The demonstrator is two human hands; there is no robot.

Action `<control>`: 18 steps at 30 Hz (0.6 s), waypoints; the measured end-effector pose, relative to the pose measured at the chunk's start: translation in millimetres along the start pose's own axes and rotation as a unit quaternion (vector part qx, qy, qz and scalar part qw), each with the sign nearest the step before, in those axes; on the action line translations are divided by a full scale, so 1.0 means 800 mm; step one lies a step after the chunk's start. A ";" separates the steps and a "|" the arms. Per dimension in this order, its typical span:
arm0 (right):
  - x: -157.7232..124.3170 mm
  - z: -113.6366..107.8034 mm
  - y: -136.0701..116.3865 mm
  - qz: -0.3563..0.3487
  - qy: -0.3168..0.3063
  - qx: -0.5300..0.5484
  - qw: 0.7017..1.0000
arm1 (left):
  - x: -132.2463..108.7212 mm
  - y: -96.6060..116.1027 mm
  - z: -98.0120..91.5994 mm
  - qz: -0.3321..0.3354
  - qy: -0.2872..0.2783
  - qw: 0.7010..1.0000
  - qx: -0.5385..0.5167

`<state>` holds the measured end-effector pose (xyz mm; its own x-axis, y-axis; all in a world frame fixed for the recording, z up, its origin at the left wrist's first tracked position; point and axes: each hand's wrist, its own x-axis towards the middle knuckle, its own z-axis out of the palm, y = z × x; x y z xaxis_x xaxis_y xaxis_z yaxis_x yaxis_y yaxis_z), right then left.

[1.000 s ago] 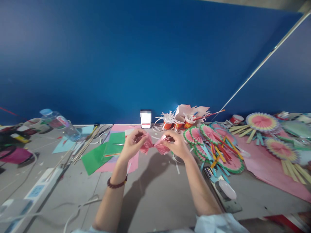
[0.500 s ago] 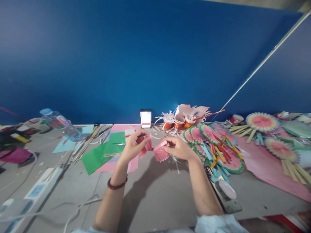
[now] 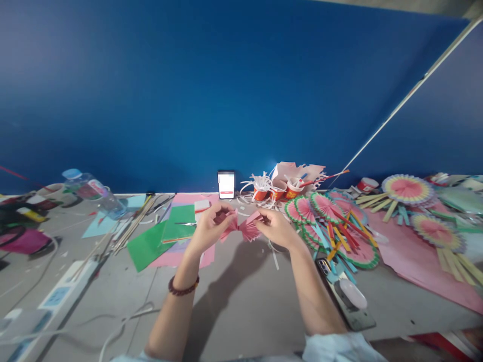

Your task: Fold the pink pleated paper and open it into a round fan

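Observation:
A pink pleated paper bow (image 3: 249,230), pinched narrow in its middle with a fan on each side, is held above the grey table (image 3: 241,311). My left hand (image 3: 211,227) grips its left fan between thumb and fingers, hiding part of it. The upper edge of the right fan is pinched by my right hand (image 3: 276,227). Near my left hand lie green paper sheets (image 3: 147,247) over pink paper, with small scissors (image 3: 185,223) on top. To the right of my right hand lie several pink-and-green paper fans (image 3: 327,207).
A lit phone (image 3: 226,185) leans on the blue wall. Paper cups (image 3: 295,188) with white strips stand beside it. A plastic bottle (image 3: 94,192), thin sticks (image 3: 133,224) and a power strip (image 3: 62,291) are on the left. Another phone (image 3: 354,314) lies at the right with a white case (image 3: 352,294).
My right hand has shifted slightly, and the right fan now stands more raised and spread. The bow's middle has moved a little up and right. My left hand keeps its hold.

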<state>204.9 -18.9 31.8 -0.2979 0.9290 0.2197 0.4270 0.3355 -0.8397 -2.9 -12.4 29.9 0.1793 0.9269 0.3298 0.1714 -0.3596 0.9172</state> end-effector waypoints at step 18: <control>-0.002 0.015 -0.022 -0.050 0.060 -0.015 0.997 | -0.003 0.002 0.013 0.031 -0.003 0.998 0.051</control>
<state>187.5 -28.0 40.8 -0.2363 0.9023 0.3606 0.4268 0.4298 -0.7957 6.6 -16.5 28.0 0.1981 0.9021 0.3835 0.2577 -0.4254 0.8675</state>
